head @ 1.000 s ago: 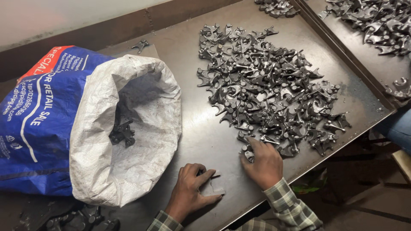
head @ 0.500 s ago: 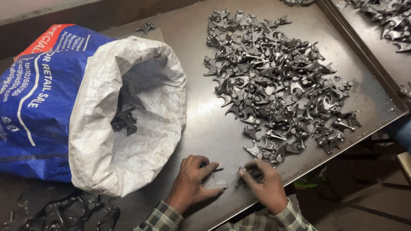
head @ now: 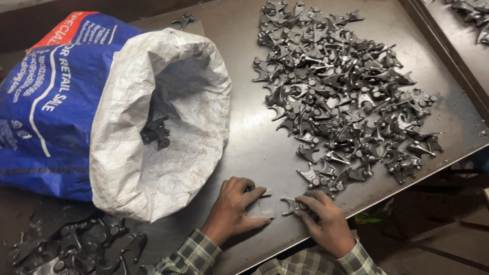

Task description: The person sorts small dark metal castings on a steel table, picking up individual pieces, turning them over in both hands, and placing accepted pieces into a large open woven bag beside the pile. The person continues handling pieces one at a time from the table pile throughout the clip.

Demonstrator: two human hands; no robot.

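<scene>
1. Head view: a blue woven sack (head: 48,102) with a red corner and white lining lies open at your left.
2. Your right hand (head: 326,221) pinches a forked metal part (head: 291,205) at the table's (head: 244,137) near edge.
3. Your left hand (head: 235,209) rests half-curled just beside it, holding nothing.

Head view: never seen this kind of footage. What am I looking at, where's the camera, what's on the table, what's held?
There is no machine here: a person works with two bare hands. The single picture comes from a camera worn on the person's head, looking down at a metal table.

The left hand lies on the table near its front edge, fingers bent over a small flat pale piece. The right hand pinches one small dark forked metal part against the table.

Beyond the hands lies a wide heap of similar dark metal parts. To the left, a blue sack with a white lining lies on its side, mouth open, a few parts inside. More parts sit below the sack at the lower left.
</scene>
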